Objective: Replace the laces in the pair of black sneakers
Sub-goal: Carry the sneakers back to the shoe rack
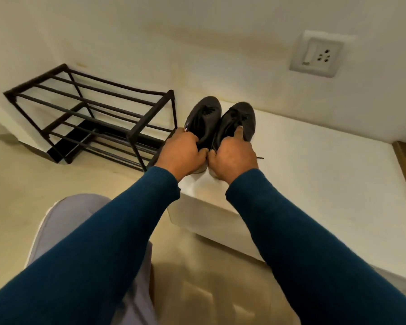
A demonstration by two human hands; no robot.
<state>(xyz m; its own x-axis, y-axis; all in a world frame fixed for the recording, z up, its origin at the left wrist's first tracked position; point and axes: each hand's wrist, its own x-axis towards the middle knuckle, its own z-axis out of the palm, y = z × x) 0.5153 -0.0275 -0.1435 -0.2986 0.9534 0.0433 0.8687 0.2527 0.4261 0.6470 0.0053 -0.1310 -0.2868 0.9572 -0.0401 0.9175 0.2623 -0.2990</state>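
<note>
Set on the corner of a white platform (314, 165) at about 1 o'clock from the viewer, probably so the lacing work happens at a comfortable height instead of on the floor. Beside it at 10 o'clock, empty, a black metal shoe rack (89, 113). Parked side by side and touching, toes toward the wall at 12 o'clock: left sneaker (203, 116) and right sneaker (238, 118), heels nearest for easy reach. Clamped around the left heel, the left hand (181, 153); closed on the right shoe's collar, the right hand (232, 153), thumb up along the tongue. Heels and eyelets hidden beneath both hands; laces dark on dark, seemingly bunched near the toes. Poking out at 3 o'clock of the right hand, a lace tip (259, 158).
</note>
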